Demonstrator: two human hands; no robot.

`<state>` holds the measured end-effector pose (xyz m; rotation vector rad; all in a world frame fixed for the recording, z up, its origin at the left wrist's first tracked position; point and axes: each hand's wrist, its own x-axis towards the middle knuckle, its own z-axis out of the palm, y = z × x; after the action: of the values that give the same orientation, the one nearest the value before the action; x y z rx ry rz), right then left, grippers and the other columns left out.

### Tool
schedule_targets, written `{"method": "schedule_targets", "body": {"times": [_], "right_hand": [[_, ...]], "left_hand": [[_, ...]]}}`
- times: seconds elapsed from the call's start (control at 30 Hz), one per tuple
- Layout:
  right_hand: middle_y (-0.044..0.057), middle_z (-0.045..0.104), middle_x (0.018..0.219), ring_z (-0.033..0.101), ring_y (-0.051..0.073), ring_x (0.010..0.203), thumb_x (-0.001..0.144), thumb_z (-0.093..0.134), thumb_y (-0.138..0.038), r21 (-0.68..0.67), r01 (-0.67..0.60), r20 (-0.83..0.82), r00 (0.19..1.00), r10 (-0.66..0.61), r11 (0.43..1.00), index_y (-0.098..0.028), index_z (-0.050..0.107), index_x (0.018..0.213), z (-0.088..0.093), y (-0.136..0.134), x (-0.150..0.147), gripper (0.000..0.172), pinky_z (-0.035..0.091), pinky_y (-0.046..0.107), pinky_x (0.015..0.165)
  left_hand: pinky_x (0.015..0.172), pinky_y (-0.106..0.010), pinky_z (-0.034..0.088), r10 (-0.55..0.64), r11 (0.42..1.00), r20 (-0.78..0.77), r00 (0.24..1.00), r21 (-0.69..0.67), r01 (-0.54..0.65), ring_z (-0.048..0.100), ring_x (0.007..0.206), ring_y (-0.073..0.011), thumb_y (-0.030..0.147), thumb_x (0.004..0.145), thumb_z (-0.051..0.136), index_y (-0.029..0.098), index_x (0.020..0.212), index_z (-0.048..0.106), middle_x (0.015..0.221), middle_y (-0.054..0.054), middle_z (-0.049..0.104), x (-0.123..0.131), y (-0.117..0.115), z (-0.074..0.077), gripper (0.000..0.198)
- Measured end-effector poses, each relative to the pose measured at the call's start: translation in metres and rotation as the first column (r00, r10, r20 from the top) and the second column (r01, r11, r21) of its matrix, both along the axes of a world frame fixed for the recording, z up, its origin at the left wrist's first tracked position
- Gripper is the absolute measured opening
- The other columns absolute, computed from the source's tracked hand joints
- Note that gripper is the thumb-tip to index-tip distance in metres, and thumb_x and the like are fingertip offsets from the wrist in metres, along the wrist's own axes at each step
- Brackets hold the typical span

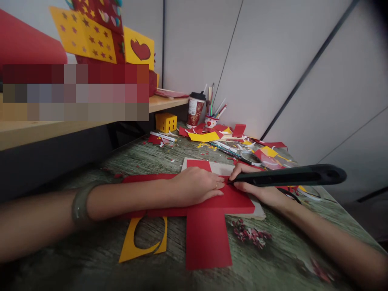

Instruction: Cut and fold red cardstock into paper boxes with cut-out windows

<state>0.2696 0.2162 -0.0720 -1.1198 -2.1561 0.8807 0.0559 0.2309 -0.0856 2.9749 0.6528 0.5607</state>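
Note:
A cross-shaped sheet of red card (207, 242) lies over a pale board (257, 212) on the table. My left hand (200, 186) rests flat on the card, fingers stretched to the right. In my right hand (244, 178) is a dark utility knife (291, 176), its long handle pointing right. The knife's tip end meets the red card just beyond my left fingertips; the blade itself is too small to make out. A yellow paper scrap (127, 244) with a round hole lies below my left forearm.
Red and yellow offcuts (206, 136), pens and a tape roll (251, 157) litter the table's far side. A lidded paper cup (195, 109) and a pen holder (211, 120) stand behind. At left is a raised wooden shelf (169, 101) with decorated card boxes (100, 40).

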Motion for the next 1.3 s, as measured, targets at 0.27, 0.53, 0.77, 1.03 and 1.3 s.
{"method": "schedule_targets", "body": {"times": [0.27,0.53,0.77,1.03,1.3], "right_hand": [[-0.001,0.052,0.078,0.048,0.015,0.074,0.076,0.05,-0.014,0.066,0.01,-0.018,1.0,-0.009,0.998,-0.021,0.051,0.077,-0.0045,-0.0036,-0.0025,0.007,0.037,0.025,0.067],[-0.001,0.055,0.08,0.049,0.015,0.075,0.075,0.051,-0.011,0.064,0.018,-0.003,1.0,-0.018,0.998,-0.021,0.053,0.077,-0.003,0.0002,0.0004,0.01,0.037,0.026,0.068],[-0.001,0.055,0.078,0.048,0.015,0.073,0.075,0.052,-0.013,0.06,0.006,0.008,1.0,-0.007,0.998,-0.021,0.054,0.076,-0.0022,0.0008,0.002,0.008,0.036,0.026,0.067],[-0.001,0.056,0.078,0.049,0.015,0.073,0.073,0.053,-0.012,0.058,0.017,-0.017,1.0,-0.016,0.998,-0.021,0.055,0.075,-0.0014,-0.0005,0.0031,0.009,0.037,0.026,0.066],[-0.001,0.056,0.07,0.048,0.015,0.065,0.069,0.056,-0.014,-0.003,0.066,-0.123,0.99,-0.066,0.998,-0.019,0.056,0.071,-0.0061,-0.0005,0.0035,0.006,0.036,0.026,0.059]], "left_hand": [[0.087,-0.026,0.042,0.027,0.999,-0.026,0.999,-0.039,-0.028,0.054,0.104,-0.0156,0.029,0.088,0.039,0.016,0.112,0.055,0.116,-0.004,0.057,-0.0011,-0.0032,0.0013,0.032],[0.087,-0.024,0.042,0.009,1.0,-0.006,1.0,0.011,-0.009,0.055,0.103,-0.0136,0.03,0.088,0.038,0.017,0.109,0.057,0.112,-0.005,0.059,-0.0021,-0.0012,-0.0038,0.031],[0.084,-0.025,0.044,0.007,1.0,0.027,1.0,0.027,-0.008,0.057,0.098,-0.0138,0.03,0.087,0.041,0.019,0.106,0.059,0.107,-0.005,0.062,-0.0023,-0.0003,-0.0042,0.029],[0.086,-0.026,0.043,0.004,1.0,-0.009,1.0,0.024,-0.004,0.055,0.103,-0.0151,0.03,0.088,0.038,0.016,0.11,0.056,0.112,-0.006,0.059,-0.002,-0.0009,-0.0045,0.032],[0.088,-0.028,0.04,0.037,0.999,-0.04,0.999,-0.036,-0.038,0.051,0.107,-0.0168,0.034,0.089,0.034,0.018,0.114,0.053,0.117,-0.004,0.056,-0.0032,-0.0022,-0.0014,0.035]]}}
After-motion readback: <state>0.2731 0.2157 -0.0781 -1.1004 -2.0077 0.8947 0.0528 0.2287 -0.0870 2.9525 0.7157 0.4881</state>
